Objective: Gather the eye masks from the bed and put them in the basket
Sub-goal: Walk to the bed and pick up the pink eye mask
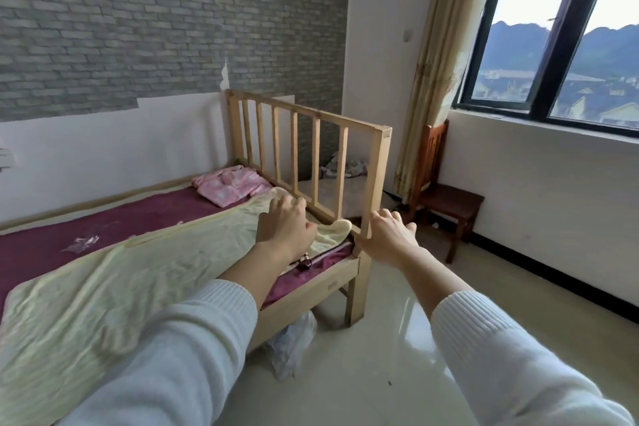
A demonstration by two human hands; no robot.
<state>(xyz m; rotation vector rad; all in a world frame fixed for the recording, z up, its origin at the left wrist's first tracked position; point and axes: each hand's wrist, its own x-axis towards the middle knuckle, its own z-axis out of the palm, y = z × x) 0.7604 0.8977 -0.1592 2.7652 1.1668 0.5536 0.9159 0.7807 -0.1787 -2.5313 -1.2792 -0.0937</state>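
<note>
A crumpled clear plastic wrapper is seen on the maroon sheet of the pale wooden bed, beside a pale yellow blanket. The left hand is held over the blanket, fingers loosely spread, gripping nothing. The right hand is extended beside the slatted wooden guard rail, fingers open. No eye masks or basket can be made out.

Place: we see a home bedroom | wooden bed lower centre | curtain and window upper right | chair right of centre
</note>
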